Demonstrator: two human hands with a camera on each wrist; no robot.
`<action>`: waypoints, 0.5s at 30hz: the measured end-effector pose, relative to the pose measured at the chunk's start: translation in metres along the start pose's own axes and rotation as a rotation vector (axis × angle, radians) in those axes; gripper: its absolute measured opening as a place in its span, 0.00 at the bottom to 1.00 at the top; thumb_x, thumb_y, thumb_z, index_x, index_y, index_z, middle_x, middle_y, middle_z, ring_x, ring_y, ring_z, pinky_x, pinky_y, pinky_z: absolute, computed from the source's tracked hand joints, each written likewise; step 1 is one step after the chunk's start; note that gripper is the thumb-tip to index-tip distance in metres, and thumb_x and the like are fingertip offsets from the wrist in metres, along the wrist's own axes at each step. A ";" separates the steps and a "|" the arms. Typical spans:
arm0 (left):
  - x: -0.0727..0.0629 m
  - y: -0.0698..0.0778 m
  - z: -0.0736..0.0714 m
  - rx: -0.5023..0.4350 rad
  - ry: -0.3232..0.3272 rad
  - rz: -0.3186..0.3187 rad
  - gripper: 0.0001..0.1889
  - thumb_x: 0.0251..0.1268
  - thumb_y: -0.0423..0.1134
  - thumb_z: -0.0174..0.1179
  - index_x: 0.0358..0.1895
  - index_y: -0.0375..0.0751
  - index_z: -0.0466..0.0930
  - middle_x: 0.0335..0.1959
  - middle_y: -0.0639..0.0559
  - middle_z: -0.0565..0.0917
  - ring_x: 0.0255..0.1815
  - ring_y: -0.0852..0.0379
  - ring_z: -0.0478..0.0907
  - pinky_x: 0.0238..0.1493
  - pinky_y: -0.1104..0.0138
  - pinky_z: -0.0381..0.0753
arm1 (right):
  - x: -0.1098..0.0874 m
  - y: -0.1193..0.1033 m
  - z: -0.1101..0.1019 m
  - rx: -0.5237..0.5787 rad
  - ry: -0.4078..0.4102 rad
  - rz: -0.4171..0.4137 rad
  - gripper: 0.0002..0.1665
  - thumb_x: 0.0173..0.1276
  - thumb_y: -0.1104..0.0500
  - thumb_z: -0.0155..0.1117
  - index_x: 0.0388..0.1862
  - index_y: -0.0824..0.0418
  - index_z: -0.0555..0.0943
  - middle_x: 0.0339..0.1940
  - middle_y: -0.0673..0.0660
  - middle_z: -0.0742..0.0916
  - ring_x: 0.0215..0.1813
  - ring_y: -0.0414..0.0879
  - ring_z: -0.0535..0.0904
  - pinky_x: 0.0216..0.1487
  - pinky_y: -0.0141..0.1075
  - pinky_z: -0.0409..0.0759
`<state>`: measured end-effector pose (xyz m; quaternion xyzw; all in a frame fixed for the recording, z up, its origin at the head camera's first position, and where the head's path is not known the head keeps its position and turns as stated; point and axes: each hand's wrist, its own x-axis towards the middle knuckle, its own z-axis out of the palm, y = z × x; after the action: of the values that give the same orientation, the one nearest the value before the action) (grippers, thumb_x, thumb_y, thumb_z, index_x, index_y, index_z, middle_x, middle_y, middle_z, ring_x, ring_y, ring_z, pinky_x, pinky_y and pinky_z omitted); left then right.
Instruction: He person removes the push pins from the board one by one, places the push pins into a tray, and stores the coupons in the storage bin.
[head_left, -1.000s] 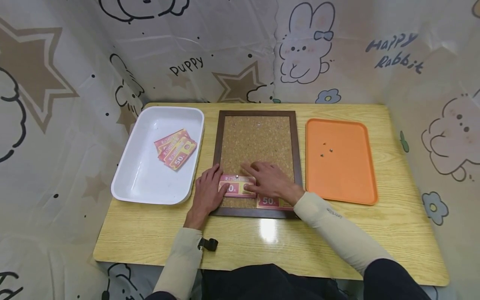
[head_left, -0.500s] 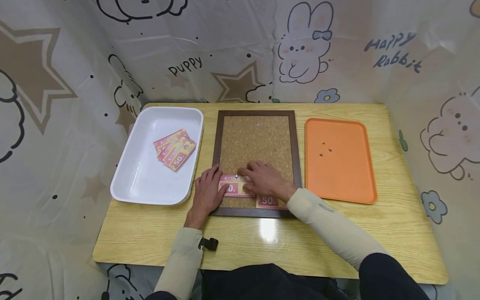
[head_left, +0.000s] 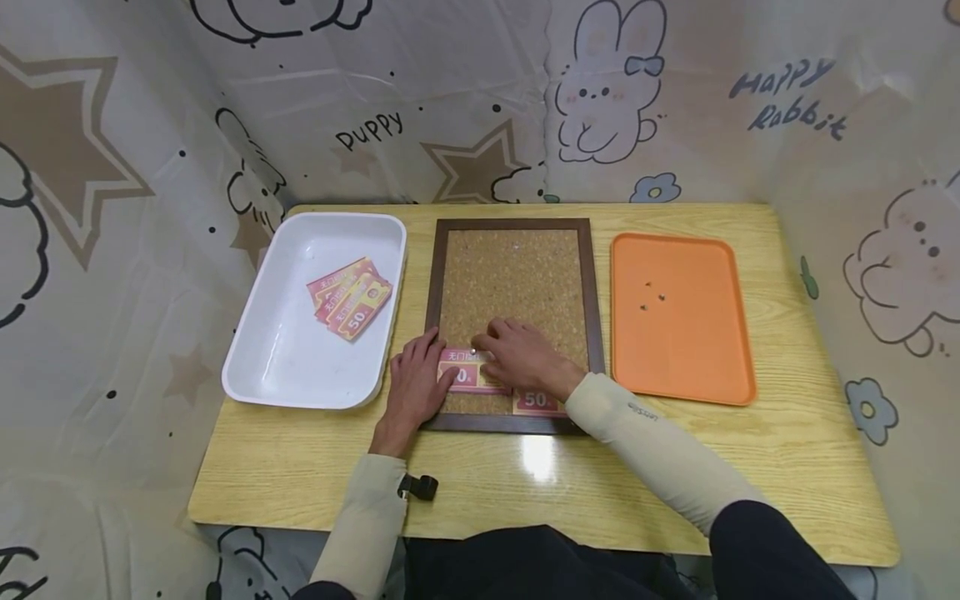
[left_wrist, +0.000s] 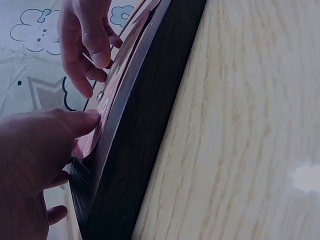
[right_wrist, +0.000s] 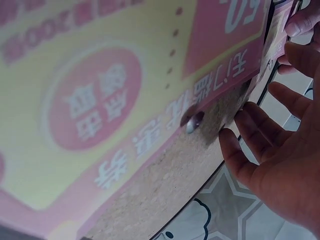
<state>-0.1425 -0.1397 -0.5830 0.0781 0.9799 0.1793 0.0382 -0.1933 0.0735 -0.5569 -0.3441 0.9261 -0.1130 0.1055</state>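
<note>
A framed cork board [head_left: 517, 275] lies on the table. A pink-and-yellow coupon [head_left: 467, 379] sits on its lower left, with a small metal pushpin [left_wrist: 100, 95] at its top edge. My left hand [head_left: 416, 379] rests at the board's left frame, its thumb pressing the coupon. My right hand [head_left: 525, 358] hovers over that coupon's right part, fingers loosely bent beside the pushpin and nothing between them. Lower right, a second coupon [head_left: 536, 404] is partly hidden under my right hand and sleeve; its own pushpin [right_wrist: 194, 121] shows in the right wrist view.
On the left stands a white tray [head_left: 262, 367] with a fan of several coupons [head_left: 352, 298]. An orange tray [head_left: 686, 350] on the right holds a few tiny pushpins [head_left: 652, 297]. The wooden table's [head_left: 480, 492] front edge lies by the person's lap.
My right hand has shifted slightly left along the coupon, its fingertips now close to the pushpin. The left hand stays in place.
</note>
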 end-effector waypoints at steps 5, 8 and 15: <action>-0.002 0.000 0.000 -0.014 0.016 0.008 0.28 0.69 0.53 0.55 0.66 0.43 0.69 0.75 0.49 0.60 0.73 0.46 0.58 0.64 0.46 0.61 | 0.000 0.001 0.002 0.021 0.010 0.000 0.24 0.71 0.46 0.56 0.64 0.45 0.75 0.55 0.53 0.77 0.55 0.48 0.72 0.53 0.47 0.75; -0.003 -0.002 0.001 -0.023 0.019 0.007 0.28 0.69 0.54 0.55 0.67 0.42 0.68 0.75 0.49 0.60 0.73 0.46 0.58 0.64 0.46 0.61 | -0.001 0.004 0.003 0.049 0.020 -0.020 0.23 0.71 0.46 0.56 0.64 0.46 0.75 0.55 0.52 0.76 0.54 0.47 0.72 0.53 0.46 0.74; -0.003 -0.003 0.001 -0.037 0.020 -0.008 0.30 0.69 0.54 0.55 0.68 0.40 0.67 0.76 0.49 0.60 0.73 0.46 0.58 0.64 0.46 0.60 | 0.005 0.015 0.010 0.138 0.086 -0.080 0.21 0.69 0.47 0.61 0.60 0.45 0.79 0.50 0.53 0.78 0.49 0.47 0.72 0.46 0.44 0.74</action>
<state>-0.1401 -0.1421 -0.5850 0.0717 0.9771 0.1981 0.0303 -0.2036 0.0804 -0.5709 -0.3678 0.9053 -0.1952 0.0844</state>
